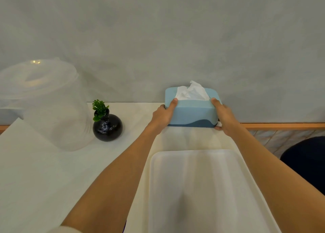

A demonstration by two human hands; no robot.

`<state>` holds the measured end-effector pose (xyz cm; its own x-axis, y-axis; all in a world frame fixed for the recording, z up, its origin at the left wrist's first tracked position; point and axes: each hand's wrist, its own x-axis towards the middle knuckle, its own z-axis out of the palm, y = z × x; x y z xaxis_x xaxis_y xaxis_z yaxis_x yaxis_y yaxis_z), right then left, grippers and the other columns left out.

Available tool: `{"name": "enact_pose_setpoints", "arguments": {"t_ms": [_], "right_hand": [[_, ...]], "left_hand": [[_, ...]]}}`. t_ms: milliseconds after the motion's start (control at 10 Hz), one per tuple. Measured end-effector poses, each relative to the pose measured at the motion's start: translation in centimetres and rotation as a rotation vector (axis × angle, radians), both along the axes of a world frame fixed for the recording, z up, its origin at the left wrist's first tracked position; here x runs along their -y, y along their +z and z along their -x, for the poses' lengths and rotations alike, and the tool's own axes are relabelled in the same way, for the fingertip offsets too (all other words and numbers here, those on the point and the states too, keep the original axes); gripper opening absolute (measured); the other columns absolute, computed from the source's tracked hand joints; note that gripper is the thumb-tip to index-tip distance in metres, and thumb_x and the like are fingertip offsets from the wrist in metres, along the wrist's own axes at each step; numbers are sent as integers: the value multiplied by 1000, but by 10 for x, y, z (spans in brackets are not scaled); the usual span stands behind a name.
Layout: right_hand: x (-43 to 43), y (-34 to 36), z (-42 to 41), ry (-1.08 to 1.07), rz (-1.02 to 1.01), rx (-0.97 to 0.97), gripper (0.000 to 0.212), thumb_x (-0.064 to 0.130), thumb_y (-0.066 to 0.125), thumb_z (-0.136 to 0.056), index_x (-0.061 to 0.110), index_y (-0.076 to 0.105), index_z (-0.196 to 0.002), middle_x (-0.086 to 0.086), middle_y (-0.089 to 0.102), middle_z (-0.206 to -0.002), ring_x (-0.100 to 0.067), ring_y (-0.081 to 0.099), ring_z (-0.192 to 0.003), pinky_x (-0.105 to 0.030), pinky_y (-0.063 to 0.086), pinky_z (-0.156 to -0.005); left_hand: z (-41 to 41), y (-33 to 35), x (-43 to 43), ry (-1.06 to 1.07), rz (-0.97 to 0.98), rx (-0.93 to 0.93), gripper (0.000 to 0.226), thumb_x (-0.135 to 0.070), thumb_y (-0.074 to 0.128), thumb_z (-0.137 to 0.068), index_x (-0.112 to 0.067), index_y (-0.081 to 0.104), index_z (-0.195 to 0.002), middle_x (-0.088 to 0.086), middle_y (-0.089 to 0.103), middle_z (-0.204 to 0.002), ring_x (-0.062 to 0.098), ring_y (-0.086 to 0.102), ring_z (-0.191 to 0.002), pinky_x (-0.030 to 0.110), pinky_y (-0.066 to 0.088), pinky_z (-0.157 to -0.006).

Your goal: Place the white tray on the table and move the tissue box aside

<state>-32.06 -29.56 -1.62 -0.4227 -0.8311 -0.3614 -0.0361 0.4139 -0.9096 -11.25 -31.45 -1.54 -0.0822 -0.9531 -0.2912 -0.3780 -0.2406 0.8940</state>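
Tray (195,188) is down on the table (35,171), flat and right in front of me, so that half looks done. Now the box (191,109), sitting at the far edge against the wall, just beyond the tray with a strip of bare table between them.

I've got my left hand (162,117) clamped on its left end, thumb up over the top edge, and my right hand (224,117) clamped on the right end, thumb likewise on top. My fingers wrap round the ends out of sight, so how far they reach I can't tell. A tissue (191,92) stands loose out of the slot between my thumbs.

To do this well: squeeze evenly from both ends, because the box looks light and smooth and could twist if one hand leads. I'd lift it just clear rather than drag it, so the base doesn't catch. Keep it level so the tissue stays put.

Which way? To my left there's the little black vase (107,127) with its sprig, near the box, and beyond it a big clear container (52,106). The vase looks round and tippy, so I'd want to stop short of it or carry the box over. On the right the table ends just past the box, so there's little room that way.
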Motion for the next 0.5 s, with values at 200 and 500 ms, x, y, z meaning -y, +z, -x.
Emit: {"name": "enact_pose_setpoints", "arguments": {"t_ms": [200,500], "right_hand": [[-8,6,-4,20,-1,-14,57,62,39,-88,20,42,-127,-5,50,-117,-27,49,-105,-50,50,-93],[-57,7,-23,35,-51,-89,67,58,29,-93,10,35,-140,-13,44,-138,-31,45,-118,-47,44,-97]], "left_hand": [[-4,0,-8,-76,0,14,73,-74,25,-86,-14,48,-123,7,56,-121,23,53,-106,32,41,-85],[-28,8,-49,-73,8,206,63,-48,42,-96,-7,37,-144,12,43,-147,30,45,-129,37,38,-102]]}}
